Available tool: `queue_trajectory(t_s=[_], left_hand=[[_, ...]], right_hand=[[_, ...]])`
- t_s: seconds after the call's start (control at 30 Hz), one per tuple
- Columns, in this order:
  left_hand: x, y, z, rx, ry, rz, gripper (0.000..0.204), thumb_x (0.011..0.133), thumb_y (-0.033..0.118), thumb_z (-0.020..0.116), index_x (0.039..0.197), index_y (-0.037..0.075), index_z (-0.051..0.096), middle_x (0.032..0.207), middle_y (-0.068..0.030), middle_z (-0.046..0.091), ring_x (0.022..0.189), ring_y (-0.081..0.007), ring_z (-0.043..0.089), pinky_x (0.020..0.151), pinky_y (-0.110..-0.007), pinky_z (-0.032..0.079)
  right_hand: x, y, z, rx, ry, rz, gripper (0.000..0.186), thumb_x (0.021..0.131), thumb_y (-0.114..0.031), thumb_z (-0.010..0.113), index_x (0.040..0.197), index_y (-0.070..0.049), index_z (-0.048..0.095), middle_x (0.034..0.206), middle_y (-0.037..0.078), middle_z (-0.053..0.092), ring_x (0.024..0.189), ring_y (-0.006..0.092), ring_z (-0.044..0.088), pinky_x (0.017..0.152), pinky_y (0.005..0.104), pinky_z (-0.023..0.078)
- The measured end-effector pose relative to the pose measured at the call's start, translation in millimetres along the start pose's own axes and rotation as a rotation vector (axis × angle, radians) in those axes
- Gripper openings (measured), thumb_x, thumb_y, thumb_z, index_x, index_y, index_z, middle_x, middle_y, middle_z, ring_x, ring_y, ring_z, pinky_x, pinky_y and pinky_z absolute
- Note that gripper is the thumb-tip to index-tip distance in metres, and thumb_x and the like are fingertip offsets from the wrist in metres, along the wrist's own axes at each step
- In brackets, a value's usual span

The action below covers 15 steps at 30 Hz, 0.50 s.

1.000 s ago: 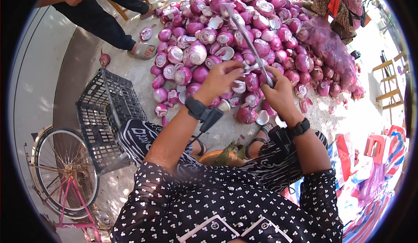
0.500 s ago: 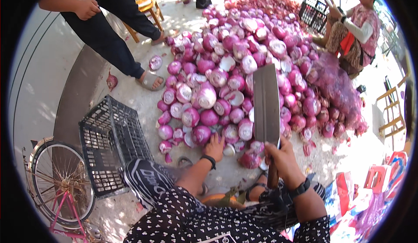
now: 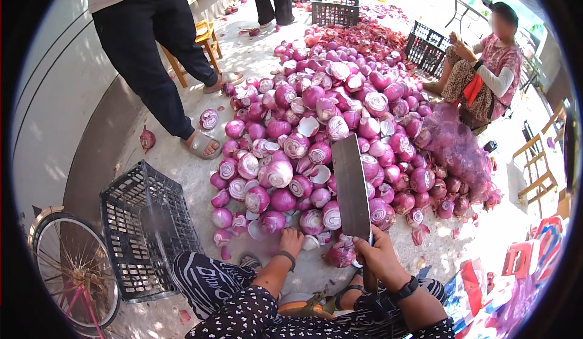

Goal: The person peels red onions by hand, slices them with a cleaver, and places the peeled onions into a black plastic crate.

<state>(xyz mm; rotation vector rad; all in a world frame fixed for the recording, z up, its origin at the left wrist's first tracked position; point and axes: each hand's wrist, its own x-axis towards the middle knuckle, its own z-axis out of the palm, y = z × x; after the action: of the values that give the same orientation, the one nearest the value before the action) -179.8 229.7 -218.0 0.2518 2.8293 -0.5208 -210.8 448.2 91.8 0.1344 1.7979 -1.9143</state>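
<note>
My right hand [image 3: 382, 257] is closed round the handle of a broad cleaver [image 3: 351, 187]. The blade stands up in front of the onion pile [image 3: 282, 172]. At the pile's near edge, my left hand [image 3: 292, 240] reaches down with fingers slightly bent and nothing visible in them. A purple onion [image 3: 272, 222] lies just beyond it, and a pale piece of onion [image 3: 311, 242] sits to its right. Another onion, with loose skin [image 3: 340, 253], rests below the cleaver near my right hand. Many onions in the pile have cut or peeled pale faces.
A black plastic crate [image 3: 152, 232] stands tilted at my left, beside a bicycle wheel [image 3: 76, 272]. A person in dark trousers [image 3: 146, 53] stands at far left. Another person [image 3: 486, 71] sits at far right, near a purple net bag [image 3: 458, 144]. Bright bags [image 3: 486, 290] lie at lower right.
The view has tilted up, so the pile and hands sit lower in it. My left hand's fingers look less spread. The cleaver stays in my right hand. The seated person's hands have lowered.
</note>
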Motion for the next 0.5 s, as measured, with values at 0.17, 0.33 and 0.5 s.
queue_trajectory(t_s=[0.17, 0.33, 0.5], left_hand=[[-2.9, -12.5, -96.6, -0.488, -0.344, 0.068, 0.063, 0.064, 0.038, 0.070, 0.115, 0.007, 0.051, 0.117, -0.0210, 0.055, 0.112, -0.0343, 0.051, 0.091, -0.043, 0.039], [7.8, -31.8, -112.1, -1.214, -0.312, 0.051, 0.088, 0.054, 0.057, 0.077, 0.117, 0.002, 0.049, 0.105, -0.0201, 0.061, 0.097, -0.0283, 0.062, 0.082, -0.039, 0.050], [-2.8, -62.6, -195.4, -1.700, -0.255, 0.159, 0.078, 0.067, 0.041, 0.078, 0.125, 0.004, 0.041, 0.107, -0.0132, 0.059, 0.092, -0.0186, 0.061, 0.070, -0.032, 0.053]], right_hand=[[-6.8, -3.8, -13.7, -0.032, 0.084, -0.030, 0.016, 0.087, -0.008, 0.058, 0.101, -0.002, 0.058, 0.066, -0.004, 0.052, 0.052, 0.0033, 0.045, 0.046, 0.0203, 0.035], [-9.5, -15.0, -2.4, -0.112, 0.050, -0.193, 0.015, 0.086, -0.006, 0.057, 0.101, -0.002, 0.058, 0.067, -0.004, 0.053, 0.054, 0.0029, 0.045, 0.046, 0.0198, 0.035], [-15.9, -17.4, -1.2, -0.231, 0.148, -0.522, 0.031, 0.084, -0.002, 0.057, 0.115, -0.002, 0.056, 0.066, -0.007, 0.051, 0.056, 0.0013, 0.041, 0.049, 0.0197, 0.033]])
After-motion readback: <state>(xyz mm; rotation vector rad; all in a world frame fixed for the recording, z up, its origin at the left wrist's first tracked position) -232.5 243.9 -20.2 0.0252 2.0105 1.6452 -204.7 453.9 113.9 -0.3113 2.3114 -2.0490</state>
